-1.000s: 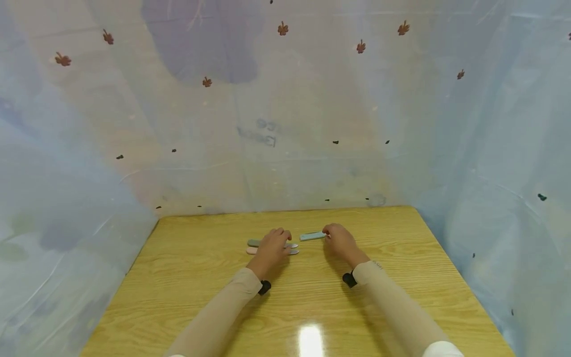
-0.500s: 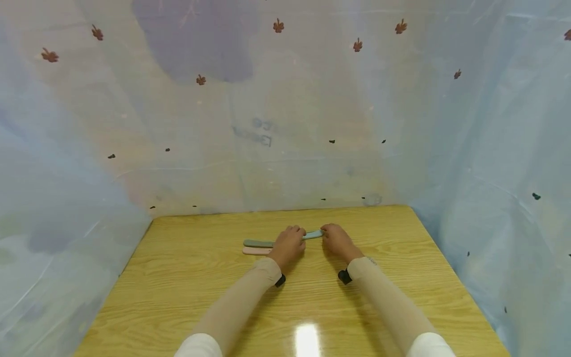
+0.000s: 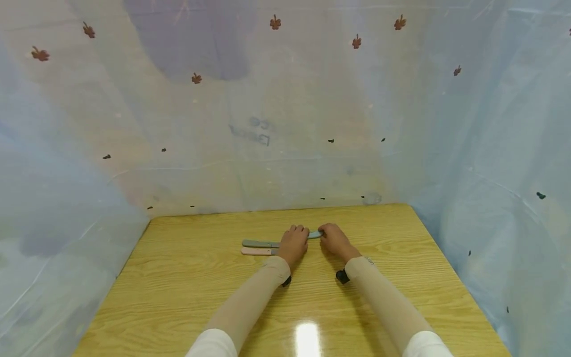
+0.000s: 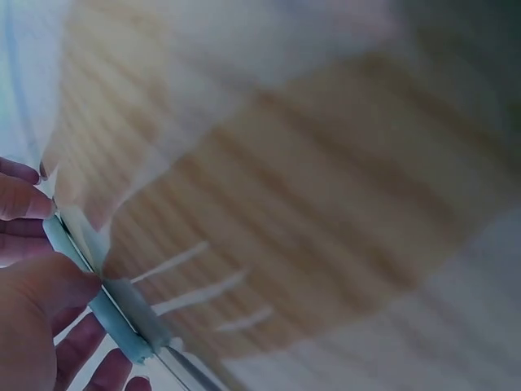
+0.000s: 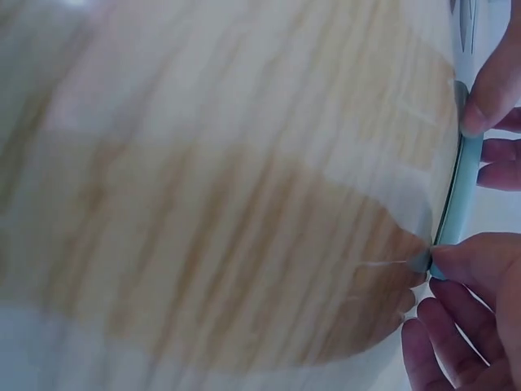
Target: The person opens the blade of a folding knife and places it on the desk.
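Observation:
A light blue folding knife (image 3: 315,234) is held between both hands near the far middle of the table. The left hand (image 3: 294,244) grips one end of its handle, thumb on the near side and fingers behind. At the other end, the right hand (image 3: 335,241) pinches the tip between thumb and forefinger. In the left wrist view the blue handle (image 4: 120,326) lies close over the tabletop; it shows again in the right wrist view as a blue handle (image 5: 466,183), with no blade standing out from it. A green-handled knife (image 3: 258,243) and a pink-handled knife (image 3: 256,251) lie left of the left hand, which hides their blades.
The wood-grain table (image 3: 187,297) carries a bright light reflection near its front. A pale patterned sheet (image 3: 285,168) hangs behind it and along both sides, close to the table's edges.
The left hand has moved right, from over the green and pink knives to the blue knife, and taken hold of it. The right hand stays at its end of the knife.

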Action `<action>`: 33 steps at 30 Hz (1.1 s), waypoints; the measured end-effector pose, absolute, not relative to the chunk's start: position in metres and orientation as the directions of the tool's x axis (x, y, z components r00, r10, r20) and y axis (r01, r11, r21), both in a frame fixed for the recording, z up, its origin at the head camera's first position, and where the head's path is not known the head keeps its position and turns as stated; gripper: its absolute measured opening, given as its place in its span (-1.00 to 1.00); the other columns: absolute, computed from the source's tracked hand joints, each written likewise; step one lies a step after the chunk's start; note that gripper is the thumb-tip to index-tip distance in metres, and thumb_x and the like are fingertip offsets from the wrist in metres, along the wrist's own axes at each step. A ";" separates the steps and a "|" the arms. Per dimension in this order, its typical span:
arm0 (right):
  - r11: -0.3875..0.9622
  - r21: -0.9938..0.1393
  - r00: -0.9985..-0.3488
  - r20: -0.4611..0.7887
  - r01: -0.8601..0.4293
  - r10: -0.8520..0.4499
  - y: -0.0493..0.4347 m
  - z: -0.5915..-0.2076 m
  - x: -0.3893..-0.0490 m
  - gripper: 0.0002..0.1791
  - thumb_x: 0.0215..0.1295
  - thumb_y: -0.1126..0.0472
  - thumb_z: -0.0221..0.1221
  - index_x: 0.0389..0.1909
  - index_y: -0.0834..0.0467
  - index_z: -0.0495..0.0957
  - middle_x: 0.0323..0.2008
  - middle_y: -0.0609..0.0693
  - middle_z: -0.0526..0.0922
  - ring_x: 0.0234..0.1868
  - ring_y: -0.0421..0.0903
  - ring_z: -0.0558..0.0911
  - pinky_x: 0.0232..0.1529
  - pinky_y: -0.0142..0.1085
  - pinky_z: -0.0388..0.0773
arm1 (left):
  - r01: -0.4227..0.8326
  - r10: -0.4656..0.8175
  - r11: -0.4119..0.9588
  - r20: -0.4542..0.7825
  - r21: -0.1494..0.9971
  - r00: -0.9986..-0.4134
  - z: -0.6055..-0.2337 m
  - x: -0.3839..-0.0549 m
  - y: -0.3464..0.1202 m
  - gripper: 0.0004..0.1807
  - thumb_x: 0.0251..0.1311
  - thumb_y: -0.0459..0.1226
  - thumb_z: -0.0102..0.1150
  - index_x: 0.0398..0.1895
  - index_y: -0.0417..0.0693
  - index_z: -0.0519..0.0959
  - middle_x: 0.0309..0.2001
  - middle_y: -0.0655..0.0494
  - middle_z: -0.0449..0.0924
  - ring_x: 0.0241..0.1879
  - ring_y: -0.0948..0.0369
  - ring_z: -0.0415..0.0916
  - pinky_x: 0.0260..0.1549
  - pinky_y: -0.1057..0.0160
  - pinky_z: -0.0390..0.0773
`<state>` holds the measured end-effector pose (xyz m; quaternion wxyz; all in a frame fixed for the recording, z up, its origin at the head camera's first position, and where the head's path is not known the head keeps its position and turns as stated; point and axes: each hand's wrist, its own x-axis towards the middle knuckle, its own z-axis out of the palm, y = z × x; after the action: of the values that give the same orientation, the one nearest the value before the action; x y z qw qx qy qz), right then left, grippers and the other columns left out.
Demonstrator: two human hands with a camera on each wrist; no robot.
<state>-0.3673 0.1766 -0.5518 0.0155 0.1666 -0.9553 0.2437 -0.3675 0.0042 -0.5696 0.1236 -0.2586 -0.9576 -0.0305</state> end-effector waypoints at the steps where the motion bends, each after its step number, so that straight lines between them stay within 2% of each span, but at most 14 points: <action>1: 0.833 -0.453 -0.947 0.106 -0.319 -0.304 0.176 -0.551 -0.367 -0.72 0.28 0.40 0.07 -0.01 0.35 0.53 -0.08 0.20 0.55 0.01 0.14 0.48 0.00 -0.04 0.45 | 0.501 0.487 0.865 0.261 -0.014 -0.833 -0.570 -0.367 0.005 -0.81 0.27 -0.17 0.09 -0.08 0.04 0.51 -0.16 0.13 0.47 -0.18 0.16 0.41 -0.28 0.20 0.52; 13: 0.809 -0.493 -0.943 0.079 -0.320 -0.324 0.179 -0.550 -0.360 -0.76 0.25 0.38 0.14 -0.07 0.30 0.57 -0.15 0.12 0.57 -0.07 0.05 0.53 -0.03 -0.10 0.47 | 0.507 0.519 0.854 0.227 -0.115 -0.824 -0.558 -0.356 0.009 -0.79 0.27 -0.15 0.11 -0.09 0.03 0.52 -0.18 0.11 0.48 -0.15 0.15 0.43 -0.24 0.18 0.52; 17: 0.789 -0.511 -0.934 0.086 -0.341 -0.347 0.181 -0.548 -0.357 -0.77 0.22 0.39 0.17 -0.09 0.30 0.58 -0.17 0.11 0.57 -0.09 0.05 0.53 -0.03 -0.09 0.47 | 0.514 0.541 0.840 0.200 -0.174 -0.817 -0.556 -0.354 0.012 -0.82 0.30 -0.17 0.07 -0.10 0.02 0.52 -0.17 0.11 0.49 -0.13 0.16 0.44 -0.21 0.17 0.53; 23: 0.774 -0.528 -0.923 0.052 -0.349 -0.380 0.186 -0.548 -0.354 -0.74 0.20 0.39 0.19 -0.07 0.29 0.58 -0.16 0.09 0.59 -0.09 0.03 0.54 -0.05 -0.10 0.48 | 0.522 0.581 0.806 0.201 -0.280 -0.789 -0.556 -0.348 0.017 -0.84 0.26 -0.20 0.14 -0.14 0.00 0.53 -0.21 0.11 0.51 -0.17 0.18 0.46 -0.24 0.20 0.54; 27: 0.753 -0.569 -0.921 0.019 -0.329 -0.389 0.190 -0.549 -0.351 -0.72 0.21 0.38 0.19 -0.05 0.30 0.56 -0.14 0.10 0.60 -0.14 -0.01 0.57 -0.10 -0.14 0.51 | 0.537 0.595 0.796 0.200 -0.280 -0.778 -0.556 -0.346 0.017 -0.80 0.22 -0.14 0.18 -0.16 0.00 0.53 -0.22 0.12 0.52 -0.20 0.20 0.47 -0.29 0.24 0.54; 33: 0.628 -0.729 -0.932 0.036 -0.272 -0.362 0.201 -0.544 -0.342 -0.71 0.27 0.35 0.14 0.00 0.33 0.52 -0.12 0.11 0.60 -0.17 -0.02 0.58 -0.18 -0.19 0.54 | 0.579 0.610 0.790 0.160 -0.203 -0.776 -0.550 -0.343 0.016 -0.73 0.17 -0.20 0.24 -0.08 -0.05 0.52 -0.18 0.10 0.53 -0.17 0.19 0.48 -0.27 0.28 0.55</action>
<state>-0.3418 0.2005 -0.5437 -0.0571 0.1759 -0.9005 0.3935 -0.3432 0.0159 -0.5505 0.1092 -0.3163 -0.9397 0.0713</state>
